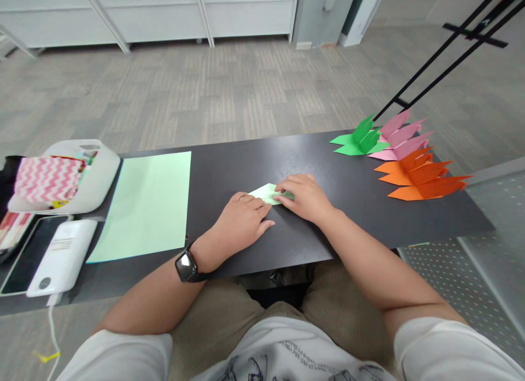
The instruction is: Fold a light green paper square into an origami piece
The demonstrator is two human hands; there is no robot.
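Note:
A small piece of pale green folded paper [266,192] lies on the dark table in front of me, pointed at its upper edge. My left hand [241,221] rests palm down over its left end, fingers stretched out and thumb apart. From the other side, my right hand [304,196] has its thumb and curled fingertips closed on the paper's right part. Both hands cover portions of the paper, so its full shape is hidden. A dark smartwatch [187,266] sits on my left wrist.
Pale green sheets [153,200] lie to the left. Beyond them stand a white basket [107,170], a white power bank [63,255] with a cable and a phone [30,258]. Green [361,138], pink [404,138] and orange folded paper pieces [422,179] stand at the right.

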